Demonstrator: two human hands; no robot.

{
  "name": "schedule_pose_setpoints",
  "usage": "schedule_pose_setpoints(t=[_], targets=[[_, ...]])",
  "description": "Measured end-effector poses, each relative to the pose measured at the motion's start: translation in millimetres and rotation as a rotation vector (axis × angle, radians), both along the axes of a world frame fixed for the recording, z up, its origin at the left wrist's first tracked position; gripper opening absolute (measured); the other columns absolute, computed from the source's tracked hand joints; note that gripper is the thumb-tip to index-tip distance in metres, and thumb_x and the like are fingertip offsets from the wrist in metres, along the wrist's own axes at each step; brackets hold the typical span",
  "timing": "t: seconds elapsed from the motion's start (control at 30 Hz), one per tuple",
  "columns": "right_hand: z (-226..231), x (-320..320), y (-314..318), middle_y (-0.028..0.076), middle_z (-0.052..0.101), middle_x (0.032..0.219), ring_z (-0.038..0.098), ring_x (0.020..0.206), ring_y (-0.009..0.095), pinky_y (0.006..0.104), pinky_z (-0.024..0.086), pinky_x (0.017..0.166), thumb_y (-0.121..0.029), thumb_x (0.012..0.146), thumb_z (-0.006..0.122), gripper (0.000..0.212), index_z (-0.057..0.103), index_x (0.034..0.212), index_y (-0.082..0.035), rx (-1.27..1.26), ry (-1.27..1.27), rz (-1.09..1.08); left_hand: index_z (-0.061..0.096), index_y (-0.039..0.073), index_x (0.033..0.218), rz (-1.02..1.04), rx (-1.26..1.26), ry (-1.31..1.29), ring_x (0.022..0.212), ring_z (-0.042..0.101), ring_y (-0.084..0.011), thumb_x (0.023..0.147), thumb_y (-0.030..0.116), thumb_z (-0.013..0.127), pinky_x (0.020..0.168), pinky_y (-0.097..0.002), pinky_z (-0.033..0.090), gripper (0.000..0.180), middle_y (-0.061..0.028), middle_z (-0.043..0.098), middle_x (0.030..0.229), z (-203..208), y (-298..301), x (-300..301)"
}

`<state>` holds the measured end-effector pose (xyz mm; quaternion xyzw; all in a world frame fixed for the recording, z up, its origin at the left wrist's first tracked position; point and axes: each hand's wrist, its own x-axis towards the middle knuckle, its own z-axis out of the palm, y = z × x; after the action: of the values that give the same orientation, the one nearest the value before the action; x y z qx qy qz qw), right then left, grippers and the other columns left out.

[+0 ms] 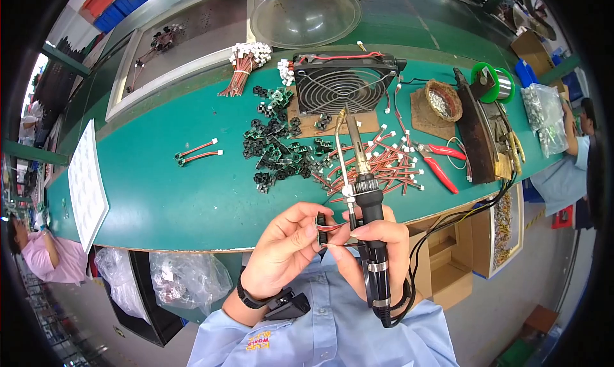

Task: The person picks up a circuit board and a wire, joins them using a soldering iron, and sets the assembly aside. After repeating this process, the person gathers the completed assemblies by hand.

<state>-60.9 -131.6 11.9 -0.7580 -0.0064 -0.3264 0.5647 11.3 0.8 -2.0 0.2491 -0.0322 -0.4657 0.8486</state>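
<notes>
Close to my chest, at the table's front edge, my left hand (279, 250) pinches a small circuit board (322, 229) with a black part on it. Short red and dark wires (332, 227) run from the board toward my right hand (385, 250). That hand is wrapped round the black handle of a soldering iron (369, 197), which has a thin feed tube clamped along it; the tip points up and away from me. My right fingertips are near the wires, but I cannot tell whether they grip them. Beyond lie piled small circuit boards (275, 151) and loose connector wires (384, 165).
A fan (345, 85) stands behind the piles, beside a bundle of wires (242, 70). To the right are red-handled cutters (440, 165), a round bowl (441, 101) and a solder spool (502, 84). Two wired boards (197, 153) lie left. Black cables (448, 223) trail rightward.
</notes>
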Motion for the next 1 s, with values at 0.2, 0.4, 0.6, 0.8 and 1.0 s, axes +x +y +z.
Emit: schedule_pose_setpoints(t=[0.2, 0.4, 0.6, 0.8, 1.0], targets=[[8.3, -2.2, -3.6, 0.010, 0.062, 0.080, 0.053, 0.091, 0.022, 0.0369, 0.044, 0.083, 0.004, 0.073, 0.067, 0.039, 0.042, 0.101, -0.007, -0.095, 0.092, 0.061, 0.050, 0.000, 0.114, 0.011, 0.019, -0.011, 0.093, 0.055, -0.0118, 0.090, 0.013, 0.054, 0.077, -0.0235, 0.043, 0.028, -0.0072, 0.058, 0.103, -2.4, 1.8, -1.2], [7.3, -3.8, -6.4, 0.009, 0.063, 0.079, 0.052, 0.090, 0.021, 0.0352, 0.045, 0.082, 0.006, 0.072, 0.067, 0.040, 0.042, 0.101, -0.006, -0.113, 0.083, 0.064, 0.050, 0.000, 0.114, 0.009, 0.028, -0.013, 0.092, 0.055, -0.0121, 0.089, 0.013, 0.054, 0.076, -0.0234, 0.043, 0.028, -0.0079, 0.058, 0.104, -1.3, 0.6, -1.7], [8.2, -3.2, -8.5, 0.009, 0.062, 0.080, 0.052, 0.091, 0.021, 0.0348, 0.046, 0.081, 0.006, 0.072, 0.067, 0.040, 0.042, 0.101, -0.006, -0.120, 0.077, 0.075, 0.050, 0.000, 0.114, 0.025, 0.028, -0.014, 0.098, 0.055, -0.0150, 0.089, 0.012, 0.054, 0.083, -0.0261, 0.043, 0.027, -0.0079, 0.058, 0.104, 3.2, -2.8, -2.5], [6.0, -2.5, -3.9, 0.009, 0.062, 0.085, 0.055, 0.084, 0.024, 0.0354, 0.041, 0.076, 0.004, 0.065, 0.071, 0.042, 0.050, 0.100, -0.007, -0.027, 0.040, 0.006, 0.050, 0.000, 0.113, 0.002, 0.011, -0.006, 0.103, 0.054, -0.0169, 0.089, 0.012, 0.054, 0.088, -0.0292, 0.042, 0.027, -0.0078, 0.058, 0.105, 1.1, -1.6, -0.8], [1.2, -3.9, -5.0, 0.008, 0.062, 0.087, 0.056, 0.080, 0.025, 0.0356, 0.039, 0.074, 0.004, 0.061, 0.073, 0.044, 0.054, 0.099, -0.007, -0.008, 0.010, 0.006, 0.050, 0.000, 0.113, 0.019, 0.044, -0.035, 0.103, 0.054, -0.0168, 0.089, 0.011, 0.054, 0.089, -0.0292, 0.042, 0.027, -0.0079, 0.057, 0.105, 3.3, -2.4, -3.3]])
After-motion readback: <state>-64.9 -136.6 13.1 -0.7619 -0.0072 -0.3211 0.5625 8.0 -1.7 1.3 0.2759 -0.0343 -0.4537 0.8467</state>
